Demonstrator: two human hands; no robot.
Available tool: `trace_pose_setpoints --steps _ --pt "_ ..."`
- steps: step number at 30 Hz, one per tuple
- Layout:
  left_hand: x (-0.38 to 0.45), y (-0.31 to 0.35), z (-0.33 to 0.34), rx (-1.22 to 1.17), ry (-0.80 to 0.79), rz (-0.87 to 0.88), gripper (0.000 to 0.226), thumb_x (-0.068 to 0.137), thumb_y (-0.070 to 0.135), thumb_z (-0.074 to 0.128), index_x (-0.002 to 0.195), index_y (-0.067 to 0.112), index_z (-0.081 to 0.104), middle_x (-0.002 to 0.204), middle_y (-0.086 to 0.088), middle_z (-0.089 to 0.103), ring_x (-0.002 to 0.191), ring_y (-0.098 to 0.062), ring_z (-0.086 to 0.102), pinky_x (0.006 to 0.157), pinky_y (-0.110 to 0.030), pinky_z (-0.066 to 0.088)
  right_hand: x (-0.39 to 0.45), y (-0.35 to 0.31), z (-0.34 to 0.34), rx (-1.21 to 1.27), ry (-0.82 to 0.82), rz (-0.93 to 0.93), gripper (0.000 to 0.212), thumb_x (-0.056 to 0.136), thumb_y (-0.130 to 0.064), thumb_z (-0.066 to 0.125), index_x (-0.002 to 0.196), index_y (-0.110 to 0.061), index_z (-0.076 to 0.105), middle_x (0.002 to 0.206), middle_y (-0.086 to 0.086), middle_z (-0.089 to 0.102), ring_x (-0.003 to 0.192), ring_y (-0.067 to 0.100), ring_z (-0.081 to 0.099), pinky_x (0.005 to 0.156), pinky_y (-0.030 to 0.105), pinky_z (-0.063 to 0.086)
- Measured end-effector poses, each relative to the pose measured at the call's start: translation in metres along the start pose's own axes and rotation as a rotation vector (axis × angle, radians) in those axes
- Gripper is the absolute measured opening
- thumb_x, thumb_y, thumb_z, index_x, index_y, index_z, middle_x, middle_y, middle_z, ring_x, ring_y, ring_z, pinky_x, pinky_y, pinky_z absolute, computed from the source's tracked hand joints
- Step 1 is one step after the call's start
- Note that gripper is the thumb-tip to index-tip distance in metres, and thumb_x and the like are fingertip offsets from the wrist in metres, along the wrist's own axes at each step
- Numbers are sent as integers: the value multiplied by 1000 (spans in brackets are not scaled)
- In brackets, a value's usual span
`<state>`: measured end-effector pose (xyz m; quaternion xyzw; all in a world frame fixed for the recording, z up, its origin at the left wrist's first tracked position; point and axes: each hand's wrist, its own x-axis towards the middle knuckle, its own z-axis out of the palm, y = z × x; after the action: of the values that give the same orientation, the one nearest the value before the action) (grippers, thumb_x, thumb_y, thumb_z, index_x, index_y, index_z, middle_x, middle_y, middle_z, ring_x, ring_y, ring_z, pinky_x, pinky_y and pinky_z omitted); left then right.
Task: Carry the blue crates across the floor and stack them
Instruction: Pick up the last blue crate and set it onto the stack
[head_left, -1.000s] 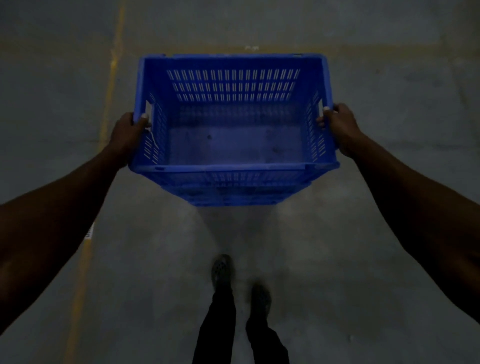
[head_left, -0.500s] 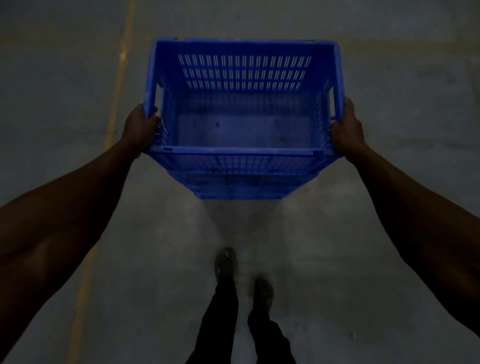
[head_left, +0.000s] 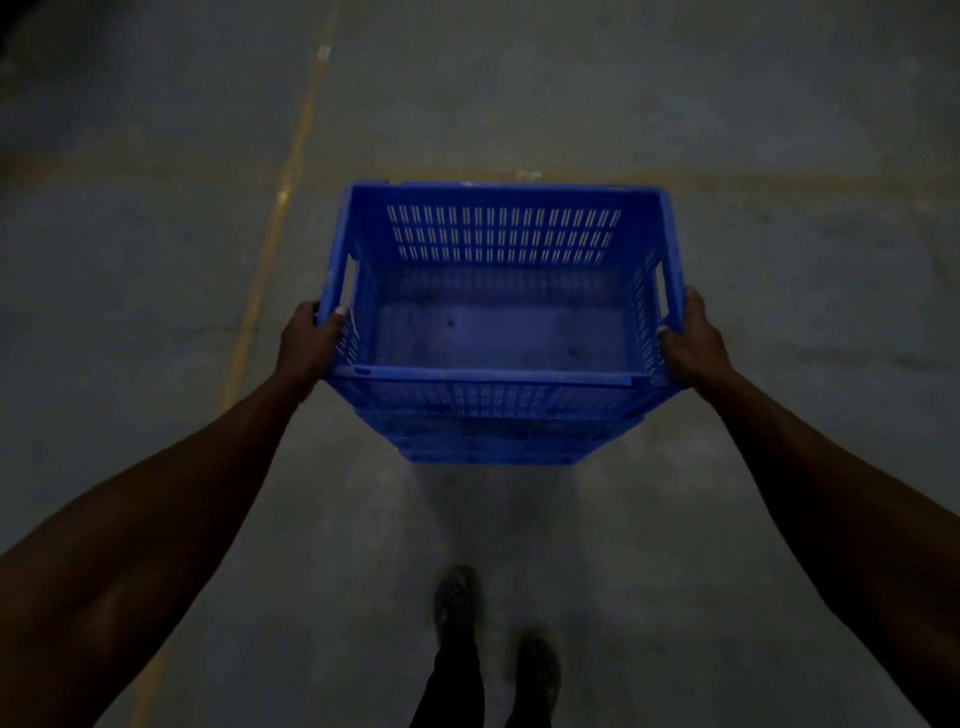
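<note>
empty blue slotted crate (head_left: 498, 332) held between the hands, off the concrete floor (head_left: 727, 519). left hand (head_left: 306, 345) and right hand (head_left: 693, 345) each clamped on a side rim beside the handle slots. carry step: keep it level, grip even, watch the feet (head_left: 457, 603).

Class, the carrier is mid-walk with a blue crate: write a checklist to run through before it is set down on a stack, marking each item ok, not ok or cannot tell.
1. Left hand grips the blue crate at its side rim: ok.
2. Right hand grips the opposite rim: ok.
3. Crate empty inside: ok.
4. Crate held roughly level: ok.
5. Floor ahead free of obstacles: ok.
6. Stack to set it on in view: not ok, none visible.
</note>
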<state>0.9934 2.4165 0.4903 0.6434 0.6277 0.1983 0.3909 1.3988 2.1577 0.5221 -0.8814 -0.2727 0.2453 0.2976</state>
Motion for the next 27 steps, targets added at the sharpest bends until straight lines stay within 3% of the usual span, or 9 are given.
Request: trace_pose_setpoints --steps 5,14,20,27 --pt "-6 -3 5 -20 -1 0 34 99 44 51 120 17 57 109 -10 67 93 -29 66 75 -40 52 -17 5 4 52 36 2 57 98 -13 41 150 -32 26 121 0 54 95 22 55 78 34 46" --pt "-7 -11 8 26 -8 4 27 100 38 52 116 16 54 107 -13 66 91 -31 66 74 -42 53 -7 -1 2 56 34 12 56 97 -12 41 148 -31 27 128 12 59 95 25 57 79 37 48" --pt "4 -14 -3 18 -17 3 33 97 42 55 116 16 57 106 -15 68 92 -34 67 82 -54 57 -21 -2 9 82 28 22 56 100 -13 40 150 -31 24 130 10 58 94 23 56 72 33 46" --pt "-1 -14 -2 13 -11 1 33 96 46 55 116 20 56 107 -11 67 94 -31 67 81 -49 56 -25 0 7 78 30 23 59 98 -14 40 152 -30 23 134 10 58 100 24 58 77 33 46"
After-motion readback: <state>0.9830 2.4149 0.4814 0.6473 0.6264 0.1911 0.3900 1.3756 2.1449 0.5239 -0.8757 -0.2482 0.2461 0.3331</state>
